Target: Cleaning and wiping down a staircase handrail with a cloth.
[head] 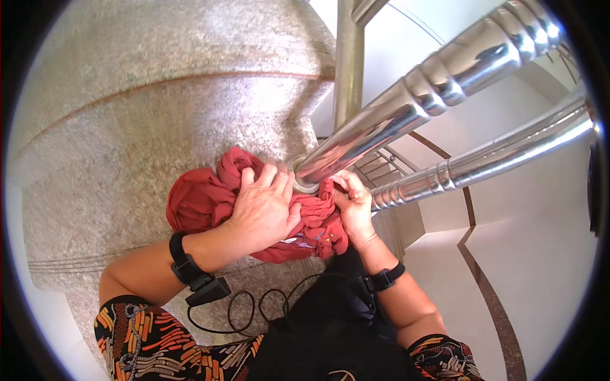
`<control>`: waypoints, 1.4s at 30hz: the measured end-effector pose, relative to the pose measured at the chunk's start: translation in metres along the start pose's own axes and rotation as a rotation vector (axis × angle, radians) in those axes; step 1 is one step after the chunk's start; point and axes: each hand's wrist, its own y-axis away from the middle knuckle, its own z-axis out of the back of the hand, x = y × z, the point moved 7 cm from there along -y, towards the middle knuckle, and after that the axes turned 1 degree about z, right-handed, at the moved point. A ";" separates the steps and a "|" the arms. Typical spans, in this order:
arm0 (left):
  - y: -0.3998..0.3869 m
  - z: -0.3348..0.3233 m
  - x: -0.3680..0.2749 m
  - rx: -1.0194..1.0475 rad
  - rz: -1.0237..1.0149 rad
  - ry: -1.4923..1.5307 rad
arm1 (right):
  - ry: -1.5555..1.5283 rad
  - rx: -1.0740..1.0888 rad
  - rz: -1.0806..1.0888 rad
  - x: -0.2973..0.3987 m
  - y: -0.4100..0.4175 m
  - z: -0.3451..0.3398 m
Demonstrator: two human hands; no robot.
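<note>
A bunched red cloth (pixel 200 200) lies on the granite stair tread around the near side of a polished metal baluster's foot. My left hand (pixel 264 205) presses on the cloth with its fingers spread, the fingertips beside the round base collar (pixel 305 183) of the baluster (pixel 362 128). On the other side of that foot, my right hand (pixel 352 200) pinches a twisted fold of the same cloth between thumb and fingers. Part of the cloth's near end shows a small coloured print. What lies under the cloth is hidden.
A second metal baluster (pixel 443 176) slants past my right hand. Behind the first stands a duller metal post (pixel 349 66). Granite steps (pixel 143 119) rise ahead. At right, the stairwell drops to lower stairs (pixel 376 166). A black cable (pixel 243 328) loops from my left wrist strap.
</note>
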 end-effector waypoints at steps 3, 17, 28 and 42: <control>0.000 -0.009 0.001 0.082 0.001 0.038 | -0.056 0.102 -0.038 -0.003 -0.029 -0.001; -0.002 -0.014 0.003 0.101 -0.015 0.031 | 0.819 0.121 0.272 0.024 0.010 -0.014; -0.006 -0.013 0.001 0.081 -0.061 0.060 | 0.783 0.249 0.285 0.001 -0.027 -0.002; -0.001 -0.011 0.002 0.089 -0.057 0.060 | 1.177 0.272 0.402 0.048 0.048 -0.039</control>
